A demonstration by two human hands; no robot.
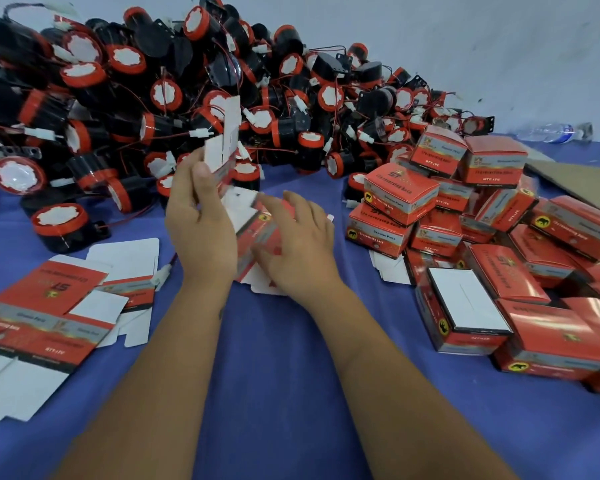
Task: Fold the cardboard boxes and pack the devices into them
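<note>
Cardboard box (253, 230) between both hands, left fingers (201, 171) pinching flap, right fingers (291, 206) spread.

Work surface is a desk (291, 393) covered with a blue-violet cloth, smooth, few wrinkles. Behind it a plain pale grey-white wall (465, 36), no windows in view. A clear plastic bottle (551, 132) lies on its side at the wall's foot, far right. Flat brown cardboard sheet (582, 181) on the cloth at right edge. Light is even, diffuse, soft shadows only.
</note>
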